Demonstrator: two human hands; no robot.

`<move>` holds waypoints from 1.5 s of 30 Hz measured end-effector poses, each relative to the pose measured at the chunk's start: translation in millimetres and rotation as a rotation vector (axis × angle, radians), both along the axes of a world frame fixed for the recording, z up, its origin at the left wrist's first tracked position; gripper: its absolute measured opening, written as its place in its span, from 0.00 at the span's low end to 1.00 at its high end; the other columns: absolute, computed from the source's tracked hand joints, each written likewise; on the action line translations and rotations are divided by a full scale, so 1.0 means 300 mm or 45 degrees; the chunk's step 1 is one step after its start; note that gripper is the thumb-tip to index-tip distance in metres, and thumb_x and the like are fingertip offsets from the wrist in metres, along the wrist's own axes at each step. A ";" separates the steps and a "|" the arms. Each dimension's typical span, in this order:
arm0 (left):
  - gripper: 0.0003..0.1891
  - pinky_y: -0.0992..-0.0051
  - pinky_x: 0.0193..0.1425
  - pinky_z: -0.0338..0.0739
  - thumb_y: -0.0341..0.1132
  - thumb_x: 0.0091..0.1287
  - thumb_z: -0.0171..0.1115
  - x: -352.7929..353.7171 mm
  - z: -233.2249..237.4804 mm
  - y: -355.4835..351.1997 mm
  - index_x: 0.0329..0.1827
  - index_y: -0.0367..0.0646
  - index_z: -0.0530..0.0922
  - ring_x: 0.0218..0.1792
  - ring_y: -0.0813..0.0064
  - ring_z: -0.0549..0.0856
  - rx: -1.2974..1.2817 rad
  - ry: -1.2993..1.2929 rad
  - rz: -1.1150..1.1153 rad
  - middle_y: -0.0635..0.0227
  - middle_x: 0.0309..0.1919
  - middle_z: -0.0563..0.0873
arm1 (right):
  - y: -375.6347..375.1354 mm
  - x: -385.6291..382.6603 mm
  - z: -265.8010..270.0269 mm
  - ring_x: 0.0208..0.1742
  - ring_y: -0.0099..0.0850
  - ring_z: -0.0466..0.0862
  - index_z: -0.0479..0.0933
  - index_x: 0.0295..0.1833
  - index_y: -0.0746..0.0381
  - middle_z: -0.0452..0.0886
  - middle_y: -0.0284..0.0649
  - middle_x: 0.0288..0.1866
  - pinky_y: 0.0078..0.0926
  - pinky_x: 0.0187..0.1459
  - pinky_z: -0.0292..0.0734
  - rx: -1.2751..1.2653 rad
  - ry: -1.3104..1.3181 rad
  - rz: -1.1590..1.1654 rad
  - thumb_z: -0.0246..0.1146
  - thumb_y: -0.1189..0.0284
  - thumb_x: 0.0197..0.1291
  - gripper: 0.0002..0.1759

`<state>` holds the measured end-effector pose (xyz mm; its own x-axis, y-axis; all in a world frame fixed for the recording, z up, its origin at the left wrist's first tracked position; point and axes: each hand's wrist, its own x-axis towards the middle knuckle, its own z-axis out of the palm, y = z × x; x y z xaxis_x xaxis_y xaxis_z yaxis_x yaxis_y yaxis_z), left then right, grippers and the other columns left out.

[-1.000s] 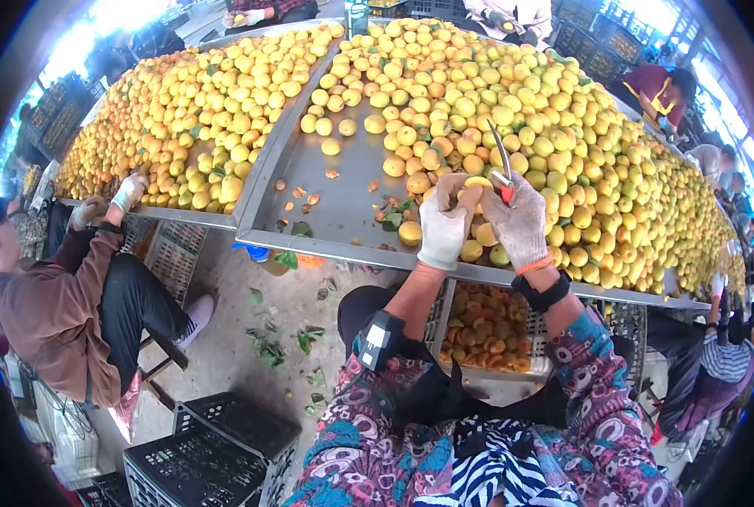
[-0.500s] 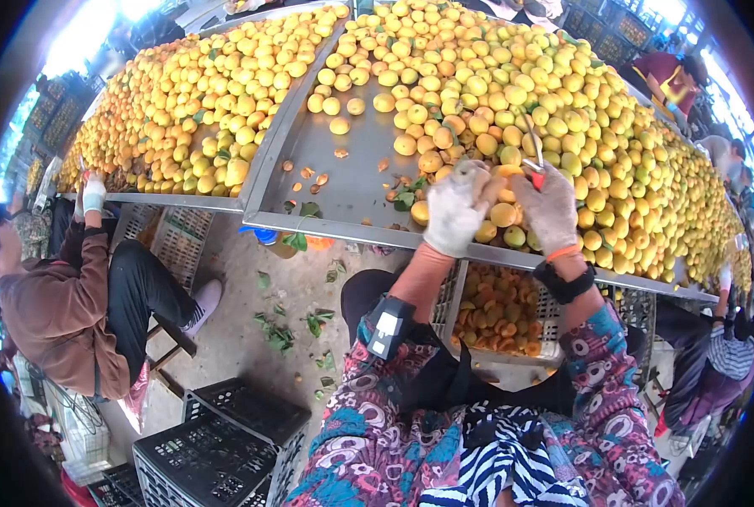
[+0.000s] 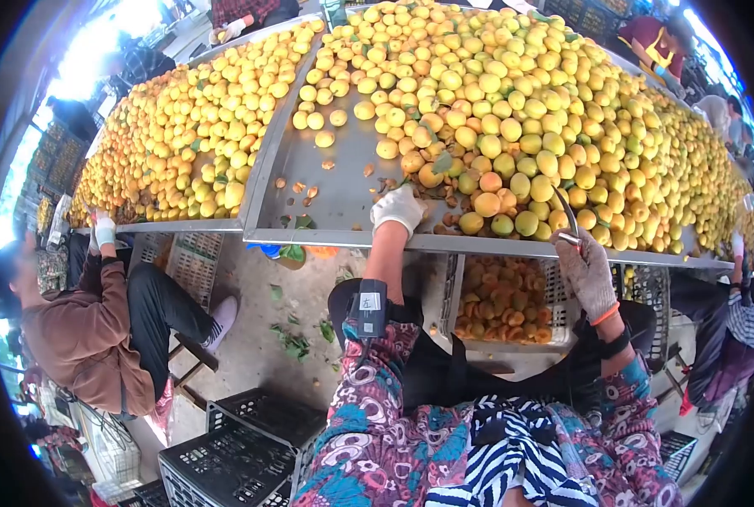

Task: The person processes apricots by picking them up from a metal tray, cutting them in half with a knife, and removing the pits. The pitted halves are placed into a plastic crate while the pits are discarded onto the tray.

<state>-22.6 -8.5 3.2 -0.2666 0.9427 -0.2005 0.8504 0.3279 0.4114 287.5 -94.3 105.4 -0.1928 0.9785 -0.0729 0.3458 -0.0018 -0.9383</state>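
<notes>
My left hand (image 3: 400,209), in a white glove, is at the front edge of the metal table, beside a few pits and leaf scraps. Its fingers are curled down; whatever they hold, if anything, is hidden. My right hand (image 3: 586,269), in a soiled glove, is closed round the handle of a curved knife (image 3: 573,211). The blade points up toward the heap of yellow-orange apricots (image 3: 512,110), just beyond the table edge. Under the table, between my arms, a crate holds halved apricots (image 3: 503,296).
A metal divider (image 3: 280,127) separates my section from another apricot heap (image 3: 216,127) on the left. A person in a brown jacket (image 3: 85,338) sits there; other people work around the table. Black crates (image 3: 233,460) stand at lower left, and leaves (image 3: 291,342) litter the floor.
My hands have come apart. The left has moved left and down to the table edge; the right, still with the knife, has drawn back toward me. The view has shifted slightly.
</notes>
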 end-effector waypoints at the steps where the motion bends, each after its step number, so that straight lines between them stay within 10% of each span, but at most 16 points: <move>1: 0.22 0.62 0.53 0.78 0.50 0.55 0.65 0.008 -0.017 0.013 0.50 0.51 0.82 0.50 0.57 0.84 -0.009 -0.009 -0.026 0.57 0.48 0.85 | -0.003 -0.008 0.034 0.19 0.12 0.68 0.74 0.50 0.65 0.71 0.26 0.22 0.11 0.21 0.61 -0.029 0.046 -0.001 0.57 0.66 0.70 0.13; 3: 0.21 0.67 0.51 0.79 0.43 0.56 0.68 0.026 -0.014 0.012 0.51 0.46 0.81 0.48 0.61 0.85 0.073 -0.106 -0.055 0.60 0.45 0.86 | 0.005 -0.027 0.052 0.11 0.14 0.62 0.72 0.50 0.64 0.66 0.25 0.17 0.14 0.13 0.56 0.009 0.139 -0.014 0.54 0.63 0.72 0.14; 7: 0.14 0.76 0.50 0.78 0.30 0.62 0.65 0.062 0.029 -0.018 0.50 0.36 0.80 0.45 0.76 0.83 0.493 -1.802 -0.084 0.64 0.43 0.85 | 0.063 -0.099 0.057 0.11 0.16 0.64 0.70 0.50 0.64 0.69 0.28 0.17 0.15 0.12 0.58 -0.101 0.364 -0.130 0.52 0.64 0.72 0.13; 14: 0.25 0.65 0.66 0.76 0.32 0.64 0.66 0.072 0.108 -0.051 0.63 0.34 0.69 0.61 0.64 0.77 0.632 -2.806 -0.357 0.55 0.58 0.77 | 0.096 -0.304 0.130 0.14 0.15 0.66 0.71 0.50 0.63 0.69 0.29 0.18 0.14 0.15 0.60 -0.086 0.147 0.201 0.53 0.65 0.71 0.12; 22: 0.26 0.74 0.60 0.78 0.28 0.61 0.66 0.041 0.159 -0.094 0.63 0.36 0.70 0.58 0.67 0.79 0.737 -2.667 -0.402 0.58 0.58 0.78 | 0.131 -0.390 0.076 0.24 0.38 0.79 0.72 0.49 0.68 0.76 0.49 0.23 0.32 0.26 0.71 0.679 -0.303 0.352 0.58 0.72 0.66 0.11; 36: 0.26 0.84 0.45 0.77 0.21 0.53 0.69 0.008 0.148 -0.088 0.58 0.43 0.77 0.43 0.83 0.81 1.081 -1.735 -0.353 0.73 0.46 0.82 | 0.115 -0.394 0.148 0.27 0.52 0.81 0.69 0.43 0.66 0.77 0.52 0.22 0.42 0.26 0.72 0.625 -0.692 0.427 0.58 0.69 0.66 0.11; 45: 0.26 0.84 0.43 0.77 0.19 0.53 0.69 0.000 0.162 -0.093 0.58 0.42 0.78 0.43 0.84 0.81 1.021 -1.839 -0.449 0.73 0.44 0.83 | 0.136 -0.374 0.164 0.25 0.52 0.79 0.70 0.44 0.65 0.75 0.52 0.20 0.41 0.25 0.70 0.643 -0.683 0.491 0.58 0.69 0.66 0.10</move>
